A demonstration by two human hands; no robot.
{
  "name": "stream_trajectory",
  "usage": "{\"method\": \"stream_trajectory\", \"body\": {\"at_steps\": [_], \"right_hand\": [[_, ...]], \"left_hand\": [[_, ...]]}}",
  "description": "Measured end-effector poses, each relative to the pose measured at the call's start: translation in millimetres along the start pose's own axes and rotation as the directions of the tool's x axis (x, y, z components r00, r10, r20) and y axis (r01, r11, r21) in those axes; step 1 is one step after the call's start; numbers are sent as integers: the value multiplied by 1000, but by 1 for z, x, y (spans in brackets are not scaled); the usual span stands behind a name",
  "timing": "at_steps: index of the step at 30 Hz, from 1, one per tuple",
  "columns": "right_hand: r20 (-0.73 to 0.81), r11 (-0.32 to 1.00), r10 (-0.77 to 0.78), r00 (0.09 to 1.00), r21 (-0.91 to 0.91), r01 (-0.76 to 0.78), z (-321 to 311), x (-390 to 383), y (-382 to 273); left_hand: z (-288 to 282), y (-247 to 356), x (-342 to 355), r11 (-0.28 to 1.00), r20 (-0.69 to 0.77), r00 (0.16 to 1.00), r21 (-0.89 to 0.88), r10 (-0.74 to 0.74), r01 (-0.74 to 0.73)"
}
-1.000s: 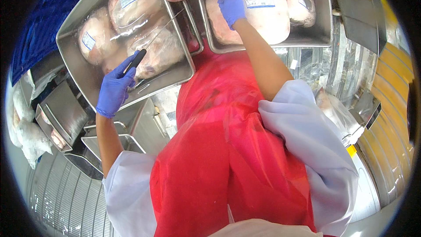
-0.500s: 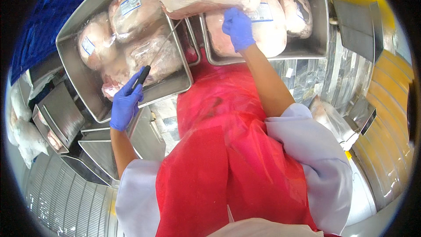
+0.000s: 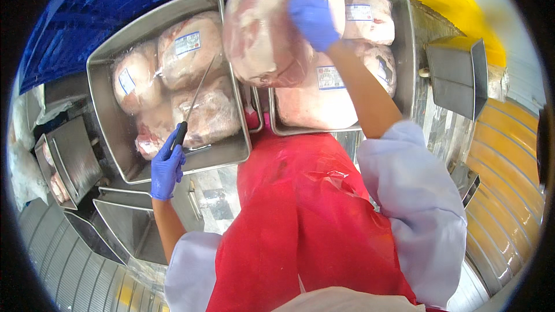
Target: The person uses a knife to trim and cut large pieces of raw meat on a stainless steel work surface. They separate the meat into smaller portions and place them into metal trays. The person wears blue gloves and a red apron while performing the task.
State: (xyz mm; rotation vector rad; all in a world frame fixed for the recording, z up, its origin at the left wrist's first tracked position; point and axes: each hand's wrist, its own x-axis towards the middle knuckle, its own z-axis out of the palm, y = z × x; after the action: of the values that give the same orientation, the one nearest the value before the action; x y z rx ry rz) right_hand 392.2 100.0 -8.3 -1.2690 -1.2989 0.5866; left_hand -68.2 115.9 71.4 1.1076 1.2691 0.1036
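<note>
My left hand (image 3: 166, 169) is closed round the black handle of a long, thin-bladed knife (image 3: 198, 97), its blade slanting up over the left metal tub (image 3: 217, 160). My right hand (image 3: 314, 18) lies against the upper right of a large wrapped piece of meat (image 3: 257, 34), blurred by motion, with fingers bent onto its surface. That piece rests partly on the right metal tub's load and reaches over its left rim. Below it shows a pale labelled piece of meat (image 3: 315, 104).
Several labelled, wrapped meat pieces (image 3: 188, 46) fill the left tub. More meat (image 3: 370, 20) sits in the right tub (image 3: 404, 75). A blue surface (image 3: 133, 11) is at far left, a yellow one (image 3: 457, 0) at far right. Metal bins (image 3: 130, 219) stand lower left.
The large meat piece has turned and come nearer. My right hand has gone from its near edge to its upper right side. My left hand still holds the knife.
</note>
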Motion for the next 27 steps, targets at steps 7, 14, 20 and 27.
{"method": "stream_trajectory", "body": {"at_steps": [7, 14, 20, 27], "right_hand": [[309, 920, -382, 871, 34, 391, 231, 76, -67], [326, 967, 232, 916, 23, -253, 110, -19, -61], [271, 719, 572, 774, 288, -632, -42, -36, -59], [203, 772, 468, 860, 381, -510, -106, -64, -106]], "left_hand": [[-3, 13, 7, 998, -284, 959, -64, 2, -21], [-7, -9, -4, 996, -411, 908, -71, -86, 63], [42, 20, 21, 998, -179, 983, -24, 50, -55], [142, 84, 30, 989, -58, 987, 31, 147, -145]]}}
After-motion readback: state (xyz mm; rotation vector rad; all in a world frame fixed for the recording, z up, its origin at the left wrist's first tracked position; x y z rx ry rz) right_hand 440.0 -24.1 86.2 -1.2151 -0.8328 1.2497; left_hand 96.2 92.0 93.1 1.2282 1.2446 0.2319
